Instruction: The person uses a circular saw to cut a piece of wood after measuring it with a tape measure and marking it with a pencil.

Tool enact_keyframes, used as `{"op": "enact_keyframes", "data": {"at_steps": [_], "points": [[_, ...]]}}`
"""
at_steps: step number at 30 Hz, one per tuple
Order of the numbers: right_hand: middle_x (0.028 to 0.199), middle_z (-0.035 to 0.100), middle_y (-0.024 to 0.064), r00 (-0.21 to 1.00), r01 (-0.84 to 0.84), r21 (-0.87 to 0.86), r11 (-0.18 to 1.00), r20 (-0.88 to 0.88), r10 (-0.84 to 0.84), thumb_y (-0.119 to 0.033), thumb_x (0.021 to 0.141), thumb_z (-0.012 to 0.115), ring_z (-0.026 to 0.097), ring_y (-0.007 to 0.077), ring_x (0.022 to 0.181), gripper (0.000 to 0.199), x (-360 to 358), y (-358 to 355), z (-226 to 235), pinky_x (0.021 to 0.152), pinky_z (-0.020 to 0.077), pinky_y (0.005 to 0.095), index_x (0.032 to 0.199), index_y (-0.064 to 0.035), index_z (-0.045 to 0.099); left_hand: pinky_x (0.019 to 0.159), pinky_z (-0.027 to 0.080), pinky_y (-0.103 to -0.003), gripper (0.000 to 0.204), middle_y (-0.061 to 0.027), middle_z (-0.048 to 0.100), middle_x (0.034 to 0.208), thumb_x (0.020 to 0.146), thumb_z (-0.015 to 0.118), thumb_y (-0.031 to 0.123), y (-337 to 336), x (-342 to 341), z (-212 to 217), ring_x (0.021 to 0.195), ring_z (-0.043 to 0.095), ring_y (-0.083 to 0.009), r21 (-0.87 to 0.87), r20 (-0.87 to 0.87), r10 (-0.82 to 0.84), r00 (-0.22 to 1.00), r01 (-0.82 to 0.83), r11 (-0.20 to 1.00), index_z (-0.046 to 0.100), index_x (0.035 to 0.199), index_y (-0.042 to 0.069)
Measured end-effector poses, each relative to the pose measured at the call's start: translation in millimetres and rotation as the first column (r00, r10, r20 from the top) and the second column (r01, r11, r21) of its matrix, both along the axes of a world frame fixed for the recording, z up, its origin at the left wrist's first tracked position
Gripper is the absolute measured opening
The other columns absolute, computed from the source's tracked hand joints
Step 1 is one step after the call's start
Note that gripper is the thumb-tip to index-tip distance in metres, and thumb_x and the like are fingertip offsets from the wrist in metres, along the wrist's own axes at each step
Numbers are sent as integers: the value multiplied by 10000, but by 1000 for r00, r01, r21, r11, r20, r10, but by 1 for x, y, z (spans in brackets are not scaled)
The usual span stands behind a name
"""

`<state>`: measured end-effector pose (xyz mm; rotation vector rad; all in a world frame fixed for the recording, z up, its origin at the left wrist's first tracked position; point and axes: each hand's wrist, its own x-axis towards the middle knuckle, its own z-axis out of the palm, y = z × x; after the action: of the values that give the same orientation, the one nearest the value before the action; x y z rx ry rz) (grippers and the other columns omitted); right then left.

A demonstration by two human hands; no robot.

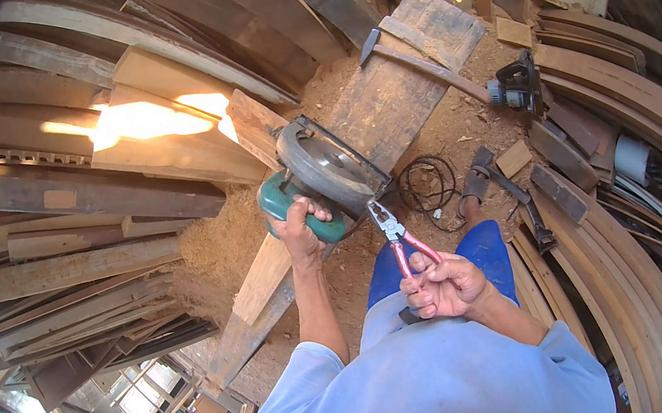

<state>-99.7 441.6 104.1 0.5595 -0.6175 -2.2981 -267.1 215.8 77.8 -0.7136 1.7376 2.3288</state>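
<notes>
My left hand [306,231] is closed around the handle of a green circular saw [274,200], whose round grey guard and blade side face up. In my right hand [450,283] is a pair of pliers [396,235] with red handles, fingers wrapped about the grips. The pliers' jaws meet the saw's lower right edge, near the corner of its base plate [358,161]. Whether they grip a small part there is too small to tell. The saw is held tilted above the sawdust-covered ground, in front of my knees.
A hammer [421,65] lies across a wide plank [395,119] ahead. To its right sits another power tool [512,88]. A black cord [429,185] is coiled by my foot [473,209]. Stacked boards [47,273] line the left, and curved timber [610,295] the right.
</notes>
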Motion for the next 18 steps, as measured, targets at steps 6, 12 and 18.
{"op": "enact_keyframes", "data": {"at_steps": [6,12,18], "points": [[992,558,83,951,-217,510,833,-80,297,-50,886,563,513,163,821,182,-4,2,4,710,457,326,1063,-84,589,490,518,-356,241,-78,516,732,857,567,11,-3,0,-4,555,550,-176,20,11,-9,1000,9,1000,440,1053,68],[1065,587,205,579,421,904,-75,-204,789,11,812,534,614,351,977,191,-22,25,31,845,506,420,993,35,589,497,519,-356,206,-80,514,733,863,557,11,2,0,5,553,542,-178,-5,12,5,1000,-5,1000,449,1032,58],[1126,568,207,590,585,803,-113,-326,739,79,784,517,606,359,985,218,-53,3,35,857,494,431,984,45,597,498,513,-359,255,-85,522,748,866,562,18,1,1,1,554,546,-184,8,12,24,1000,-24,1000,440,1083,70]]}}
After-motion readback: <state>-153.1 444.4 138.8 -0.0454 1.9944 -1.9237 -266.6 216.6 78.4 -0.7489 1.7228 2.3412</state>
